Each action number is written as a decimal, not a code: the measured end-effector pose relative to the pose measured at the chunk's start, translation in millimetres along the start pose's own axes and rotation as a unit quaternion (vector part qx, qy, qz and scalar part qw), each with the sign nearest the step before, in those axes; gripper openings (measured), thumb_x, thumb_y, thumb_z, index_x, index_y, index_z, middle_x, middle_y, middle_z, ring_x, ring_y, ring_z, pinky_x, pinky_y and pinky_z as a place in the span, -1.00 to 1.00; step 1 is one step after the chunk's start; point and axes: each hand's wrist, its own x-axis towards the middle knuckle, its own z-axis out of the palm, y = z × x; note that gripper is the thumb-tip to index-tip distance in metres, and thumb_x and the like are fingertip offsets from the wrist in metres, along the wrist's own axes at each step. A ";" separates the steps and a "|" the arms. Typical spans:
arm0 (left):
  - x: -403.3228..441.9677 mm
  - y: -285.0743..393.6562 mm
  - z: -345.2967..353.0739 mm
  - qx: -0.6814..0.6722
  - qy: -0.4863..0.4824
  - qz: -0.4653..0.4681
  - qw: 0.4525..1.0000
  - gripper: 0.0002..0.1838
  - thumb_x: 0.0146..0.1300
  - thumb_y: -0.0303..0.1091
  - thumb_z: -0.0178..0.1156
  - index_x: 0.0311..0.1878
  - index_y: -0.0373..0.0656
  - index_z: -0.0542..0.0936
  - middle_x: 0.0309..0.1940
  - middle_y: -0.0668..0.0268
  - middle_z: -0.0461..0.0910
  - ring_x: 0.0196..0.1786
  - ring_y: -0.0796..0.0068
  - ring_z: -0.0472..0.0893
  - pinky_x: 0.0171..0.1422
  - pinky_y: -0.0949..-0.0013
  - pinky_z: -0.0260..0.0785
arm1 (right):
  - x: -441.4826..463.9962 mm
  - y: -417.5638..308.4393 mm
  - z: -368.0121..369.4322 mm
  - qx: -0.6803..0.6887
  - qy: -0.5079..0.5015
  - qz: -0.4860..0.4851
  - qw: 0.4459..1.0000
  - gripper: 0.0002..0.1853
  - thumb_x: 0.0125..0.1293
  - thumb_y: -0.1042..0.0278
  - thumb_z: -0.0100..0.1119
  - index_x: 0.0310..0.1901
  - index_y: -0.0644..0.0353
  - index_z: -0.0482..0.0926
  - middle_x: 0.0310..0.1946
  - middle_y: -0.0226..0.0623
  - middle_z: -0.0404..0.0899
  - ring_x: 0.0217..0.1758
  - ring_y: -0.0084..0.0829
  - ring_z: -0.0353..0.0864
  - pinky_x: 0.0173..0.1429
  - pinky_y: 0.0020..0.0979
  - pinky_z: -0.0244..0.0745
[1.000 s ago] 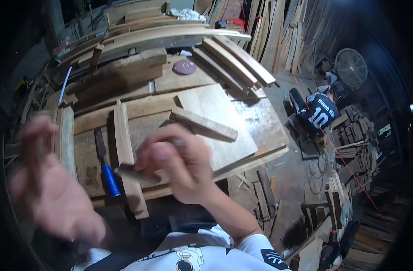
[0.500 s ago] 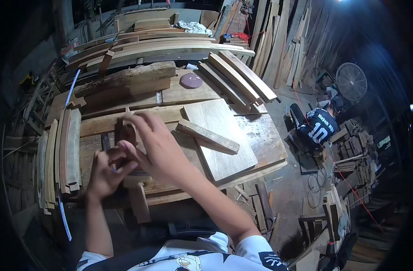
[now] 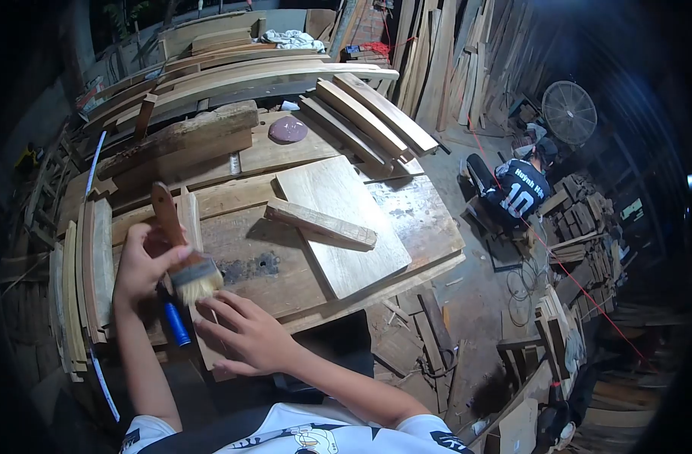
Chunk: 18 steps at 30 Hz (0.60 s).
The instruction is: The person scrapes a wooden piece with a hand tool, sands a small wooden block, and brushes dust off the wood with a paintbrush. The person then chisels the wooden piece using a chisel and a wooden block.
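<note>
A paintbrush (image 3: 197, 275) with a reddish-brown wooden handle and pale bristles is in my left hand (image 3: 144, 261), its handle pointing up and away from me. The bristles hang over a narrow wood strip (image 3: 189, 208) lying crosswise on the workbench (image 3: 281, 284). My right hand (image 3: 247, 333) has its fingers spread, the fingertips close to the bristles and over the near part of the strip. Left of that strip shows the blue handle of a chisel (image 3: 176, 324), partly hidden by my left hand and the brush.
A pale square board (image 3: 346, 257) carries a short wooden bar (image 3: 323, 225) on the bench. Behind are a purple disc (image 3: 287, 129), a rough plank (image 3: 187, 138) and long slats (image 3: 365, 117). Strips line the left edge. A seated person (image 3: 521, 189) is at the right, near a fan (image 3: 570, 113).
The brush now shows clearly in my left hand. My right hand has moved down and toward me, its fingers spreading. The blue-handled tool has come back into view.
</note>
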 end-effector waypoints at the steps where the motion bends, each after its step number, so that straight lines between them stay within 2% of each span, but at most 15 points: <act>1: 8.3 -8.5 -1.4 -0.001 0.047 0.031 0.998 -0.71 0.26 -0.46 0.47 0.01 -0.26 0.67 -0.16 0.31 0.75 -0.09 0.52 0.73 0.15 0.39 0.54 | -0.4 -0.1 -1.6 0.001 -0.003 -0.004 1.000 -0.23 0.37 -0.25 0.17 0.41 0.18 0.43 0.49 0.08 0.26 0.55 0.19 0.23 0.55 0.11 0.23; 2: 18.1 -11.6 -7.1 0.011 0.051 0.046 0.998 -0.78 0.30 -0.48 0.43 -0.01 -0.26 0.68 -0.17 0.34 0.75 -0.12 0.54 0.72 0.13 0.40 0.55 | -0.1 -0.8 -3.1 0.001 -0.007 -0.004 1.000 -0.21 0.36 -0.29 0.16 0.42 0.18 0.42 0.49 0.08 0.26 0.55 0.19 0.23 0.55 0.11 0.23; 4: 26.1 -8.1 -1.5 0.056 0.141 0.141 0.978 -0.83 0.31 -0.52 0.40 -0.05 -0.25 0.69 -0.21 0.34 0.76 -0.16 0.56 0.72 0.05 0.41 0.55 | 1.4 -2.3 -5.0 0.002 -0.013 -0.004 1.000 -0.15 0.36 -0.36 0.14 0.44 0.18 0.41 0.50 0.08 0.25 0.55 0.20 0.22 0.56 0.11 0.22; 5: 27.9 -5.8 -1.4 0.125 0.145 0.178 0.965 -0.84 0.28 -0.56 0.39 -0.09 -0.24 0.70 -0.25 0.31 0.77 -0.18 0.57 0.73 -0.03 0.41 0.55 | 1.6 -2.6 -4.0 -0.002 -0.019 -0.001 1.000 -0.15 0.36 -0.37 0.14 0.45 0.17 0.40 0.50 0.09 0.25 0.55 0.21 0.22 0.56 0.11 0.21; 6: 27.0 -8.5 0.3 0.150 0.144 0.178 0.962 -0.84 0.26 -0.58 0.39 -0.10 -0.24 0.70 -0.27 0.28 0.77 -0.20 0.57 0.74 -0.08 0.39 0.54 | 1.2 -2.9 -2.6 -0.005 -0.025 0.002 1.000 -0.14 0.36 -0.38 0.14 0.46 0.16 0.40 0.50 0.09 0.24 0.55 0.21 0.21 0.57 0.11 0.21; 8: 18.4 -9.0 6.7 0.173 0.140 0.186 0.957 -0.86 0.26 -0.57 0.39 -0.12 -0.24 0.70 -0.29 0.29 0.77 -0.20 0.57 0.74 -0.03 0.40 0.56 | 1.4 -2.3 -3.2 -0.013 -0.031 0.001 0.999 -0.14 0.36 -0.39 0.14 0.47 0.13 0.39 0.51 0.10 0.23 0.56 0.21 0.20 0.57 0.11 0.20; 9: 13.7 -21.2 3.3 0.112 0.112 0.171 0.973 -0.85 0.26 -0.56 0.40 -0.11 -0.25 0.70 -0.27 0.29 0.76 -0.16 0.53 0.75 0.06 0.39 0.57 | 1.7 -3.0 -4.0 -0.018 -0.030 -0.003 0.999 -0.15 0.36 -0.38 0.14 0.48 0.11 0.39 0.51 0.11 0.22 0.56 0.21 0.20 0.57 0.11 0.20; 12: -20.2 19.9 0.7 -0.001 0.005 0.061 0.998 -0.81 0.24 -0.58 0.41 -0.07 -0.27 0.70 -0.19 0.28 0.76 -0.07 0.47 0.75 0.16 0.35 0.58 | 1.7 -3.4 -5.4 -0.029 -0.035 -0.013 0.999 -0.16 0.36 -0.36 0.15 0.49 0.06 0.37 0.52 0.12 0.20 0.57 0.21 0.18 0.57 0.11 0.20; 13: -25.5 17.4 -3.7 -0.043 -0.043 0.004 0.998 -0.78 0.24 -0.60 0.41 -0.05 -0.30 0.69 -0.11 0.28 0.74 -0.02 0.43 0.74 0.19 0.33 0.59 | 2.0 -3.4 -6.3 -0.032 -0.037 -0.018 0.999 -0.16 0.36 -0.35 0.15 0.50 0.05 0.37 0.52 0.12 0.20 0.58 0.21 0.17 0.58 0.11 0.19; 16: -22.5 20.0 -8.9 -0.063 -0.087 -0.002 0.994 -0.76 0.25 -0.58 0.42 -0.02 -0.30 0.67 -0.10 0.29 0.73 0.02 0.46 0.73 0.24 0.34 0.57 | 3.8 -4.1 -8.3 -0.020 -0.038 -0.016 0.999 -0.16 0.34 -0.33 0.17 0.51 0.05 0.36 0.52 0.11 0.20 0.58 0.19 0.17 0.57 0.11 0.19; 18: -12.9 24.8 -5.3 -0.026 -0.050 0.011 0.998 -0.76 0.25 -0.57 0.42 -0.03 -0.29 0.67 -0.10 0.28 0.73 0.02 0.48 0.73 0.25 0.34 0.57 | 3.3 -3.3 -5.9 -0.012 -0.033 -0.018 0.999 -0.16 0.31 -0.30 0.21 0.50 0.04 0.37 0.50 0.10 0.23 0.53 0.16 0.24 0.54 0.11 0.23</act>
